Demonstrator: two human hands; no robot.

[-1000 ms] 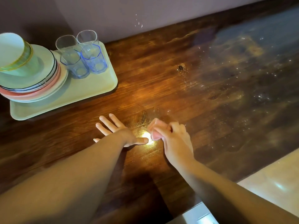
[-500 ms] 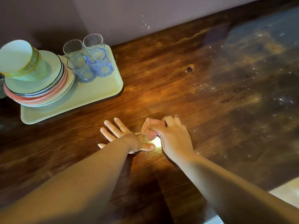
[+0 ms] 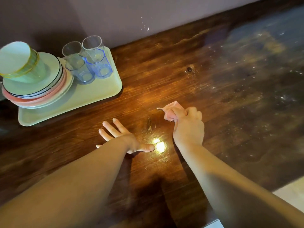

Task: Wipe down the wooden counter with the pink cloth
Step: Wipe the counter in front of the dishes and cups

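Two hands on the worktop (image 3: pixel 164 66): right hand (image 3: pixel 188 127) grips the pink cloth (image 3: pixel 171 111); beside it, left hand (image 3: pixel 121 137) lies spread flat.

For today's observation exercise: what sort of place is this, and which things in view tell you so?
Probably a home kitchen or dining area. A tray by the wall carries stacked plates, a cup and two glasses, and the right hand holds a pink cloth on a wooden counter.
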